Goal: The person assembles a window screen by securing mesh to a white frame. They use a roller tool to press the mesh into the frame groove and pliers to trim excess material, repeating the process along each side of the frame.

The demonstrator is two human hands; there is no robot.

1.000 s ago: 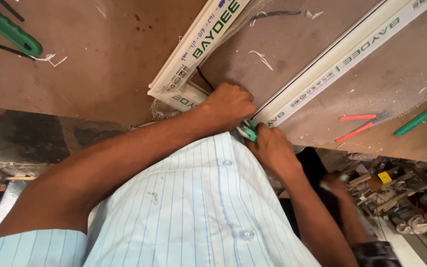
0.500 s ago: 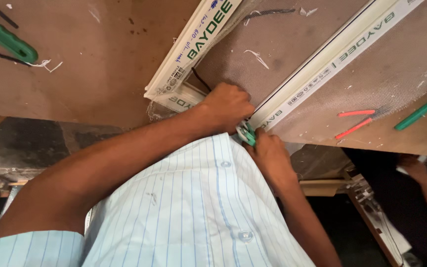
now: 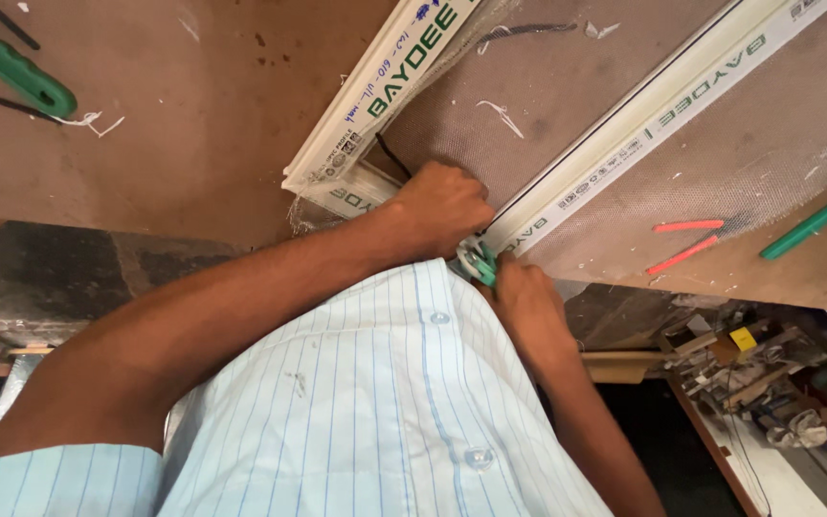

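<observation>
My left hand (image 3: 442, 206) presses down on the near corner of a white window frame, where the left frame bar (image 3: 375, 96) meets the right frame bar (image 3: 662, 105). Fine mesh (image 3: 567, 86) is stretched between the two bars. My right hand (image 3: 519, 292) is shut on a small green roller tool (image 3: 479, 260) at the near end of the right bar. A black rubber strip (image 3: 390, 153) runs out from under my left hand along the left bar.
The frame lies on a brown board table (image 3: 174, 144). A green-handled tool (image 3: 11, 62) sits far left; two red sticks (image 3: 686, 239) and a green stick (image 3: 806, 225) lie at the right. Beyond the table edge is dark floor and a cluttered shelf (image 3: 758, 373).
My hands stay at the frame corner. The view has shifted slightly, and another person's hand seen low on the right earlier is out of view now.
</observation>
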